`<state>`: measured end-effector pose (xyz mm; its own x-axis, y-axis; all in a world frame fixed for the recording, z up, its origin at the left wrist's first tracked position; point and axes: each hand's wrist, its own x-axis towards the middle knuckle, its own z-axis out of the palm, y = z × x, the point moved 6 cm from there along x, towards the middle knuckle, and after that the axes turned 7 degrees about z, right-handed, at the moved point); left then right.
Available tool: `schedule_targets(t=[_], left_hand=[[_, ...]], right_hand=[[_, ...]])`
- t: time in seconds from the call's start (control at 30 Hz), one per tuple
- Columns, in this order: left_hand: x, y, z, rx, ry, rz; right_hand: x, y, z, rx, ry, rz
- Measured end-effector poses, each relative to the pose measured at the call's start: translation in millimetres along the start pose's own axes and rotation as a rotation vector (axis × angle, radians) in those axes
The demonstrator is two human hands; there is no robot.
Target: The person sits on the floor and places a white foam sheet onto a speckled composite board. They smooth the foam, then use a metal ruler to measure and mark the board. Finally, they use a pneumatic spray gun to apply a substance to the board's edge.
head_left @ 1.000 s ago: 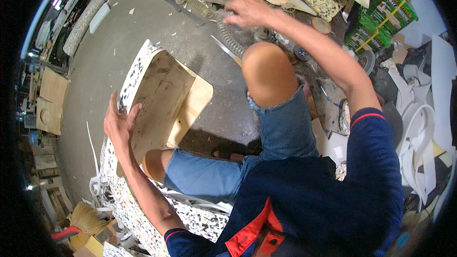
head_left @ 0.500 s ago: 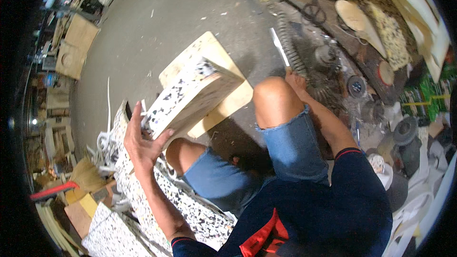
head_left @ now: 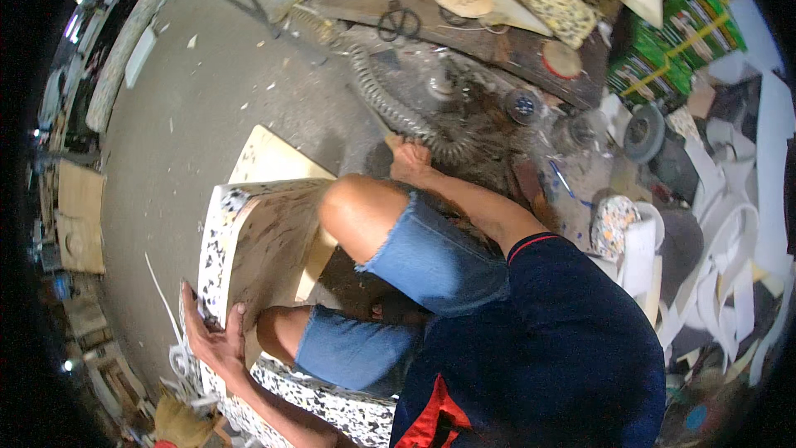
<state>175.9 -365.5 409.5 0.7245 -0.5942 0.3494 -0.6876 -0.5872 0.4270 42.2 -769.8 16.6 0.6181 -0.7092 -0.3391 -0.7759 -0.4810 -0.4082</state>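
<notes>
At the near left, the left hand (head_left: 217, 342) holds 1 edge of the speckled board (head_left: 269, 241), thumb and fingers parted just enough to straddle it. The board stands tilted, left of the 2 bare knees (head_left: 352, 206). Beyond them, a coiled hose (head_left: 365, 75) lies on the floor. Just nearer, the knife (head_left: 390, 141) seems gripped by its handle in the right hand (head_left: 412, 159), fingers curled closed. Green packs (head_left: 676, 37) sit far right.

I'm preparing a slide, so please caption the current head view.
Left hand gripping a speckled foam-edged panel, right hand low beside a coiled hose, over a scrap-strewn gray floor.
</notes>
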Motion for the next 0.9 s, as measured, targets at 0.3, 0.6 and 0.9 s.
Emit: schedule_targets(t=[0.3,0.6,0.9], left_hand=[[-1,-2,-1,0.169,0.02,0.054],[-1,0,-2,0.044,0.08,0.145],[1,-5,-4,0.237,0.1,0.183]], right_hand=[[-184,108,-201,0.202,0.415,-0.064],[-232,268,-292,-0.138,0.591,0.205],[-150,314,-305,-0.208,0.18,0.364]])
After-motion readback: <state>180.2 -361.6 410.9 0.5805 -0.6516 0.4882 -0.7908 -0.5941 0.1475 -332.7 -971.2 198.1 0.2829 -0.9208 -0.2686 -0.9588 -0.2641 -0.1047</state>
